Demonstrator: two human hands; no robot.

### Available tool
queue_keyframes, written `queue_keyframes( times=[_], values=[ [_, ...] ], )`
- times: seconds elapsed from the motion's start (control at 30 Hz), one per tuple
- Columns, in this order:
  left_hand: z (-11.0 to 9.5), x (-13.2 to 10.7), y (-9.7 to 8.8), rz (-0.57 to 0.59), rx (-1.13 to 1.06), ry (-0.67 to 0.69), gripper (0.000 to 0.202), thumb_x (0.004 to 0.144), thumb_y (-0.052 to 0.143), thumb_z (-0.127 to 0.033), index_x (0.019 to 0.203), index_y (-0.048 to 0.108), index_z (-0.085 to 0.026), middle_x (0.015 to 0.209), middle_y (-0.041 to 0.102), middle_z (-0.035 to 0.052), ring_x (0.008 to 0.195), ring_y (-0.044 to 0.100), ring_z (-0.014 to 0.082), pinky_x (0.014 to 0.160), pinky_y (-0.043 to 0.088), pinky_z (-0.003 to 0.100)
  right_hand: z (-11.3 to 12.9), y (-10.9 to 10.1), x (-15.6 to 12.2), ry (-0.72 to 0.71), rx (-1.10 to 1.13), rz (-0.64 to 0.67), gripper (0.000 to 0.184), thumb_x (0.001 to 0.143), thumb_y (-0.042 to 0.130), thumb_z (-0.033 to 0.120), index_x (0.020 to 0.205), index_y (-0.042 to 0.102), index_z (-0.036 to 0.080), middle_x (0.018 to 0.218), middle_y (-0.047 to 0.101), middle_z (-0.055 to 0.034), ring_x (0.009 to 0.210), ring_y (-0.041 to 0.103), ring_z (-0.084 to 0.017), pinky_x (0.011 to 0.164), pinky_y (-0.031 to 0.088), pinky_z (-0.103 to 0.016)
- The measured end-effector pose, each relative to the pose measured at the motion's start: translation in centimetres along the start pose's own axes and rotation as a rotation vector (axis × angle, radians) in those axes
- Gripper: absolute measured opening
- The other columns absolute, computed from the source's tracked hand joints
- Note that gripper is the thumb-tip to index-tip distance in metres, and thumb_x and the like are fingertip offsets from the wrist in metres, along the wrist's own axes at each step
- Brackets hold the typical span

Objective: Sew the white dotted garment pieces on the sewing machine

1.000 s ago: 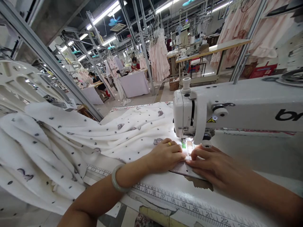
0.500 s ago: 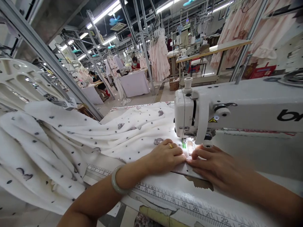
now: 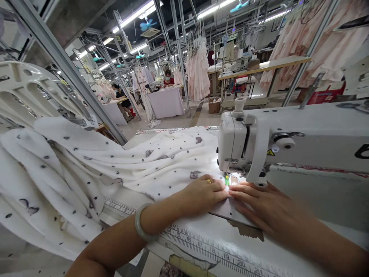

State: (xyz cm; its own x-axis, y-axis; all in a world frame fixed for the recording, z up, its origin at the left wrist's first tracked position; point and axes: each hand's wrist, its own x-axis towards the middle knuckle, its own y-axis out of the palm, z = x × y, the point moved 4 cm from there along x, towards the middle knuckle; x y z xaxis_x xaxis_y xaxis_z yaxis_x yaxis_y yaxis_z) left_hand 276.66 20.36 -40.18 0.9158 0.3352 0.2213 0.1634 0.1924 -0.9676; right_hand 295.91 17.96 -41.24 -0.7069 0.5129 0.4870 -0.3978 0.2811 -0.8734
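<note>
Nearest to me, under the left forearm, a printed measuring tape (image 3: 219,250) runs along the edge of the counter (image 3: 331,198), and a pale bangle (image 3: 140,227) sits on the wrist. The left hand (image 3: 205,192) lies palm down on the white dotted fabric (image 3: 161,165). Its grip is open, with the fingers stretched and pressing, not closed around anything. The right hand (image 3: 266,209) lies just beside it, fingertips almost touching those of the left. It is also flat with an open grip, on the cloth edge and the metal plate (image 3: 227,212).

Just ahead of both sets of fingertips is the needle area (image 3: 227,179) of the sewing machine (image 3: 288,142) (so brightly lit that I cannot see the needle itself). The rest of the fabric spreads away to the left of the left hand in heavy folds.

I judge the risk to be here: the fingertips are very near the needle, and a slip forward could bring them under it. The weight of the folds may also drag the edge sideways.

Far beyond the grip, pink dresses (image 3: 198,73) hang and other people (image 3: 168,80) sit at work.
</note>
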Motion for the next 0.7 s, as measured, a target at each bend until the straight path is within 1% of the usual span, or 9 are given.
queue_keyframes(
  times=[0.1,0.2,0.3,0.37,0.43,0.53,0.63,0.7],
  values=[
    [0.55,0.30,0.07,0.045,-0.020,-0.047,0.030,0.107,0.045,-0.014,0.129,0.066,-0.014,0.127,0.073,0.0088,0.118,0.066,0.0189,0.109,0.046,0.035,-0.28,0.11,-0.08,0.044,-0.048,-0.024,0.035,0.110,0.046,0.041,0.141,0.058,0.030,0.126,0.076,0.0032,0.108,0.074,-0.022,0.109,0.034,-0.046],
    [0.73,0.47,-0.05,0.054,-0.040,-0.064,0.030,0.107,0.046,-0.014,0.131,0.065,-0.014,0.129,0.073,0.0092,0.120,0.066,0.0191,0.110,0.046,0.035,-0.32,0.12,-0.10,0.030,-0.074,-0.025,0.035,0.111,0.043,0.040,0.141,0.057,0.028,0.125,0.077,0.0038,0.104,0.075,-0.020,0.111,0.030,-0.043],
    [0.66,0.39,-0.12,0.054,-0.030,-0.070,0.031,0.106,0.047,-0.014,0.132,0.065,-0.013,0.130,0.071,0.0099,0.121,0.065,0.0193,0.112,0.045,0.036,-0.12,0.00,0.01,-0.011,-0.088,-0.036,0.032,0.112,0.038,0.034,0.132,0.063,0.028,0.122,0.077,0.0043,0.102,0.075,-0.018,0.108,0.030,-0.040],
    [0.60,0.25,-0.07,0.047,-0.013,-0.071,0.031,0.107,0.046,-0.015,0.132,0.065,-0.014,0.131,0.071,0.0098,0.122,0.065,0.0193,0.113,0.044,0.036,0.01,-0.10,0.12,-0.020,-0.099,-0.057,0.032,0.112,0.038,0.033,0.127,0.065,0.028,0.120,0.078,0.0037,0.101,0.075,-0.019,0.107,0.030,-0.040],
    [0.58,0.08,-0.02,0.019,-0.002,-0.071,0.031,0.108,0.045,-0.017,0.131,0.065,-0.014,0.129,0.071,0.0094,0.121,0.065,0.0199,0.112,0.045,0.036,0.05,-0.17,0.22,0.000,-0.093,-0.069,0.031,0.112,0.040,0.034,0.129,0.066,0.029,0.118,0.079,0.0034,0.101,0.075,-0.020,0.108,0.029,-0.041],
    [0.62,-0.14,0.11,-0.027,-0.002,-0.076,0.029,0.107,0.046,-0.017,0.128,0.065,-0.013,0.128,0.072,0.0103,0.120,0.065,0.0205,0.108,0.047,0.035,0.04,-0.17,0.30,0.045,-0.054,-0.039,0.030,0.111,0.042,0.035,0.131,0.065,0.032,0.118,0.078,0.0041,0.103,0.074,-0.022,0.109,0.029,-0.044],
    [0.63,-0.18,0.33,-0.018,-0.014,-0.087,0.026,0.104,0.049,-0.015,0.125,0.065,-0.011,0.132,0.070,0.0120,0.123,0.064,0.0205,0.110,0.047,0.035,0.12,-0.25,0.30,0.051,-0.051,-0.023,0.029,0.110,0.043,0.037,0.127,0.066,0.031,0.118,0.078,0.0032,0.102,0.074,-0.023,0.109,0.027,-0.048],
    [0.60,-0.10,0.43,0.003,-0.010,-0.098,0.029,0.101,0.051,-0.012,0.127,0.063,-0.008,0.134,0.069,0.0136,0.127,0.062,0.0225,0.112,0.046,0.035,0.12,-0.30,0.24,0.048,-0.081,-0.042,0.031,0.111,0.041,0.039,0.128,0.065,0.029,0.116,0.079,0.0009,0.101,0.073,-0.025,0.107,0.028,-0.049]
  ],
)
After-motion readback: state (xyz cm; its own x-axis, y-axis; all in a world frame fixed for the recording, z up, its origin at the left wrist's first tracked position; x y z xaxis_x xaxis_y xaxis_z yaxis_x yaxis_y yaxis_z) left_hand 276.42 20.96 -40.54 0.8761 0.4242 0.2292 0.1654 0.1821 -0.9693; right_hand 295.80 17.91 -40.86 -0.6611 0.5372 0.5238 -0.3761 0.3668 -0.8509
